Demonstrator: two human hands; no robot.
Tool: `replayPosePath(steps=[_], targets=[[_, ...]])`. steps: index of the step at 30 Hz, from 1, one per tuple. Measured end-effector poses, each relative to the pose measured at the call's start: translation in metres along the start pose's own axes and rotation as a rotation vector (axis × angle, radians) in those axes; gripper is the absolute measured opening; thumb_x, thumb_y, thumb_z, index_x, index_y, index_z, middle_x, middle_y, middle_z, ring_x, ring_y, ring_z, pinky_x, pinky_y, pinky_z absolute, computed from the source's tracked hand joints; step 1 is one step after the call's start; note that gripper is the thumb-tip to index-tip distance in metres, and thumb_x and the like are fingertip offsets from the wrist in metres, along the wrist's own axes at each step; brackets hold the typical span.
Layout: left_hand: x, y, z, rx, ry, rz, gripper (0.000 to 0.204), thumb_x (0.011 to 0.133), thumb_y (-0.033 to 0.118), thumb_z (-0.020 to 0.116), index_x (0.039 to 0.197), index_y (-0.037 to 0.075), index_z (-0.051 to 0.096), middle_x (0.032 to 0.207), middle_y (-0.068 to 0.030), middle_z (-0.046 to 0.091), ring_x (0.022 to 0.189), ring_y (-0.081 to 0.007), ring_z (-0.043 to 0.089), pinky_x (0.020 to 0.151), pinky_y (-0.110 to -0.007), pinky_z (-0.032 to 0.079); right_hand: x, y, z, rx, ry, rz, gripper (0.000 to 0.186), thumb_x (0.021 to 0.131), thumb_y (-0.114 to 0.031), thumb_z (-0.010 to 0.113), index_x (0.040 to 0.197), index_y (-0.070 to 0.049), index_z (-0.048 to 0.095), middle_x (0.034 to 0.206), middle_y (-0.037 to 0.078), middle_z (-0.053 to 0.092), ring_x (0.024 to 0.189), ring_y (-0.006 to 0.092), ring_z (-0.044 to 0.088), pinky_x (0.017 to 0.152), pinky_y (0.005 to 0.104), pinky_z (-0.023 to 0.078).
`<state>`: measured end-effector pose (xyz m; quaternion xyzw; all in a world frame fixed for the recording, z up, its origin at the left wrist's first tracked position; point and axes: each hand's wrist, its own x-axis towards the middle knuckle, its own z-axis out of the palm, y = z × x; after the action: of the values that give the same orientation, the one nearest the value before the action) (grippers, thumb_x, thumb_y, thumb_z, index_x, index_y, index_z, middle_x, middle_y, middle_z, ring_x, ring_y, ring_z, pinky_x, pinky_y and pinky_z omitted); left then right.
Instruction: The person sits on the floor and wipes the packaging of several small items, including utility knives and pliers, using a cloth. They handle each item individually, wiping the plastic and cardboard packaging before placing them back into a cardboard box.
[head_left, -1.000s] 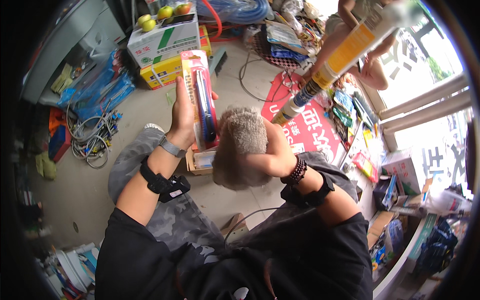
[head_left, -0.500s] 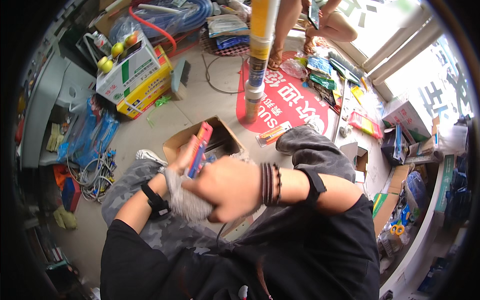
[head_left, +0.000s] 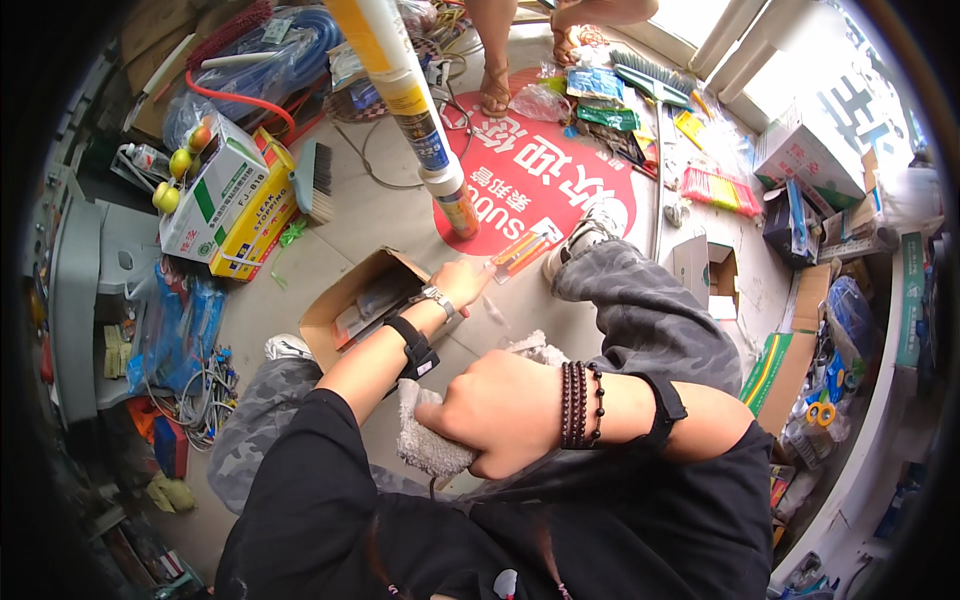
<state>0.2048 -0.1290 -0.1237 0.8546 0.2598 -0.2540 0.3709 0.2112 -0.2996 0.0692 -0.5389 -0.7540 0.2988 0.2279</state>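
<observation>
- An orange blister pack (head_left: 519, 253), long and flat with slim items under clear film, is held at its near end by the left hand (head_left: 462, 283), which is stretched forward and closed on it in a pinch.
- The pack is kept in the air just above the floor, between an open cardboard box (head_left: 365, 305) and a grey-white sneaker (head_left: 588, 228), with its far end over the rim of a round red mat (head_left: 535, 180).
- A silver watch and a black strap are worn on the left wrist.
- A greyish-white cloth (head_left: 432, 445) is clutched by the right hand (head_left: 497, 410), which is curled into a fist low in the view, close to the body; the rag is seen bulging below and behind the knuckles.
- Dark bead bracelets and a black band are worn on the right wrist.
- Flat packets are seen inside the cardboard box, just left of the left forearm.
- Grey camouflage trousers are worn, with one knee raised to the right of the pack.
- A tall column (head_left: 405, 95) of yellow, white and blue is set at the mat's left edge.
- A white-and-green carton (head_left: 215, 190) with small yellow balls on top is stacked on a yellow carton (head_left: 255, 220), and a hand brush (head_left: 315, 180) is laid beside them.
- Another person's sandalled foot (head_left: 495, 90) is seen at the mat's far edge.
</observation>
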Motion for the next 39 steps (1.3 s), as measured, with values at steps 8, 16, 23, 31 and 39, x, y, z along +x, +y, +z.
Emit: replayPosePath(steps=[8,16,23,31,39], targets=[[-0.024,-0.069,0.013,-0.416,0.084,0.118,0.036,0.093,0.033,0.058,0.099,-0.002,0.060,0.079,-0.0090,0.065,0.061,-0.0160,0.067,0.053,-0.028,0.052,-0.004,0.003,-0.020,-0.013,-0.136,0.114,0.042,0.062,-0.021,0.067,0.097,0.000,0.057,0.061,0.017,0.060,0.061,0.0374,0.063,0.056,0.0465,0.051],[-0.053,-0.236,-0.012,-0.429,0.500,-0.111,0.016,0.082,0.019,0.067,0.087,0.004,0.067,0.073,-0.0064,0.069,0.057,-0.0142,0.065,0.058,-0.029,0.053,-0.023,0.048,-0.074,0.666,0.717,0.538,0.057,0.065,-0.001,0.070,0.119,0.001,0.054,0.102,0.008,0.064,0.092,0.0182,0.061,0.083,0.0307,0.049],[-0.076,-0.293,0.012,0.089,0.302,-0.112,0.034,0.071,0.020,0.075,0.099,0.002,0.070,0.088,-0.0119,0.072,0.086,-0.0248,0.069,0.080,-0.034,0.053,-0.014,0.051,-0.070,0.546,0.884,0.518,0.044,0.068,-0.005,0.067,0.111,0.002,0.060,0.098,0.007,0.066,0.090,0.0168,0.061,0.085,0.0290,0.047],[-0.059,-0.309,0.014,0.204,0.285,-0.284,0.022,0.077,0.018,0.060,0.091,0.009,0.073,0.091,-0.0173,0.070,0.090,-0.0335,0.067,0.083,-0.040,0.052,-0.020,0.060,-0.063,0.616,0.907,0.582,0.045,0.068,-0.005,0.066,0.112,0.002,0.060,0.097,0.007,0.065,0.088,0.0170,0.061,0.083,0.0290,0.048],[-0.052,-0.324,0.009,0.388,0.087,-0.231,0.026,0.080,0.015,0.056,0.097,0.003,0.072,0.098,-0.0231,0.068,0.095,-0.0365,0.067,0.084,-0.043,0.053,-0.014,0.056,-0.062,0.585,0.880,0.512,0.046,0.068,-0.005,0.066,0.113,0.002,0.059,0.100,0.007,0.065,0.091,0.0179,0.061,0.085,0.0290,0.047]])
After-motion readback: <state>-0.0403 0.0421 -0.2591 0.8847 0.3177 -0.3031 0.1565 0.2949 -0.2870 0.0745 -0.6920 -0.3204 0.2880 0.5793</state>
